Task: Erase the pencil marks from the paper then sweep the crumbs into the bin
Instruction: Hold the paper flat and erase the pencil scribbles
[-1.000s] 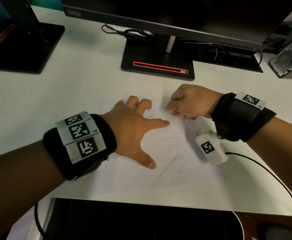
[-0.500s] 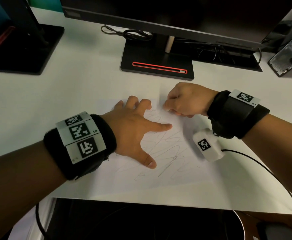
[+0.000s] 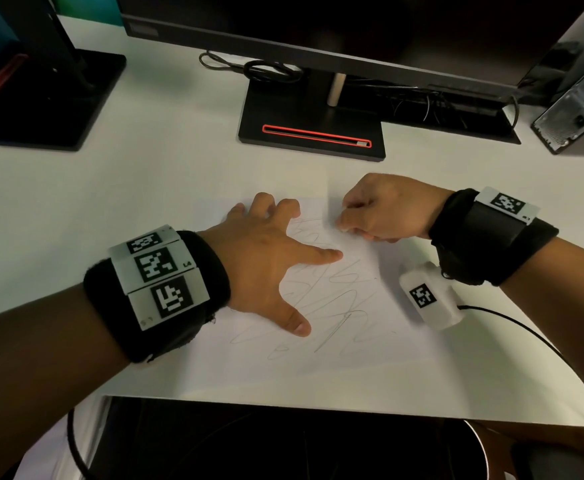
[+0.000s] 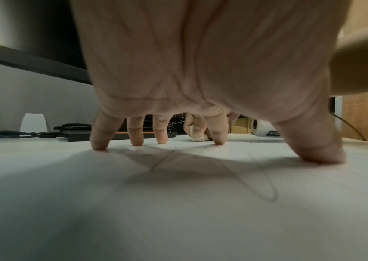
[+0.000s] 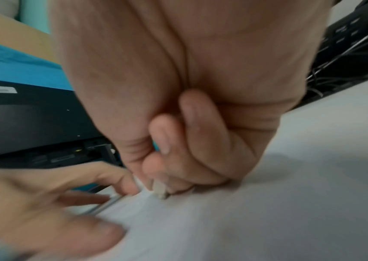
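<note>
1. Left hand (image 3: pixel 259 258): flat and splayed, fingertips (image 4: pixel 99 144) pressing the paper (image 3: pixel 370 344) onto the worktop (image 3: pixel 145 174), gripping nothing.
2. Pencil marks (image 3: pixel 332 299): spread mid-sheet, mostly uncleared. Hard rubbing beyond the pinned zone could buckle or tear the sheet.
3. Right hand (image 3: pixel 384 209): curled tight, pinching a small white eraser (image 5: pixel 159 190) at the far marks. Could slip from so short a hold.
4. Bin: not visible; crumbs may scatter.

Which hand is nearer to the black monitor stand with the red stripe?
Right. The right hand works at the paper's far edge, just below the monitor stand; the left hand presses the paper farther back and left.
</note>
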Motion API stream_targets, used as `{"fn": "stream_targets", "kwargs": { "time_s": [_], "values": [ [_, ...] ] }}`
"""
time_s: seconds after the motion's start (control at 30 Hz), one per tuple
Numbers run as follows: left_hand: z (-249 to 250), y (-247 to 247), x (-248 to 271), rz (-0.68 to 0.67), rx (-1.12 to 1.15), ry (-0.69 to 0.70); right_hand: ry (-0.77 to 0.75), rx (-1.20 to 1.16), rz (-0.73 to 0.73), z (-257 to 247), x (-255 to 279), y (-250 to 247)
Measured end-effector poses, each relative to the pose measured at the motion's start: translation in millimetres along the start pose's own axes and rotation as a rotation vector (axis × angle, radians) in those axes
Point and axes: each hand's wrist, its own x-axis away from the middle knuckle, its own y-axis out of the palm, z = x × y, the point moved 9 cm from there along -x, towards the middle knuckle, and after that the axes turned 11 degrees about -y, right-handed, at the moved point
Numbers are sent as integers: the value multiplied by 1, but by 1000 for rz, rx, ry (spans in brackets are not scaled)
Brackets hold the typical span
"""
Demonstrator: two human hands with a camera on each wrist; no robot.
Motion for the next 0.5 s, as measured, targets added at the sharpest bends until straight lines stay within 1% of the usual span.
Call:
{"fn": "stream_targets", "kwargs": {
  "time_s": [0.07,0.13,0.2,0.27,0.33,0.43,0.5],
  "values": [
    [0,-2,0,11,9,0,-9,-32,-52,-2,3,8],
    [-1,-4,0,43,-4,-7,6,-36,-12,3,5,2],
    [-2,-5,-1,70,-20,-11,-8,13,19,2,6,-2],
    [-2,-4,-1,79,-25,-8,-34,45,-33,-4,10,7],
    [-4,-4,-2,75,-35,-13,-17,14,-47,-2,13,10],
    [-4,-3,-1,58,-49,-30,16,5,46,9,14,-4],
    [-5,-2,-1,42,-51,-35,3,11,4,4,16,4]
  ]
}}
